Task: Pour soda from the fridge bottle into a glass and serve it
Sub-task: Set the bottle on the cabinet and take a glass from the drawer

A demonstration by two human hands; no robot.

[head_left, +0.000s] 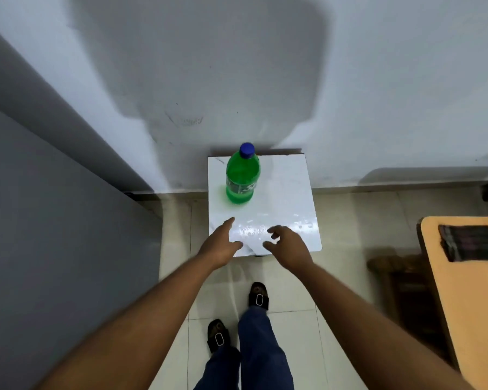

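Observation:
A green soda bottle (242,177) with a blue cap stands upright on a small white stand (282,192) against the wall, near the stand's back left corner. My left hand (219,244) hovers over the stand's front left corner, fingers apart, holding nothing. My right hand (287,244) hangs over the front edge with its fingers loosely curled and empty. Both hands are well short of the bottle. No glass is in view.
A tall grey panel (54,235) fills the left side. An orange-topped wooden table (468,291) with a dark folded cloth (471,243) stands at the right, a dark wooden stool beside it. My feet in dark sandals stand on pale floor tiles.

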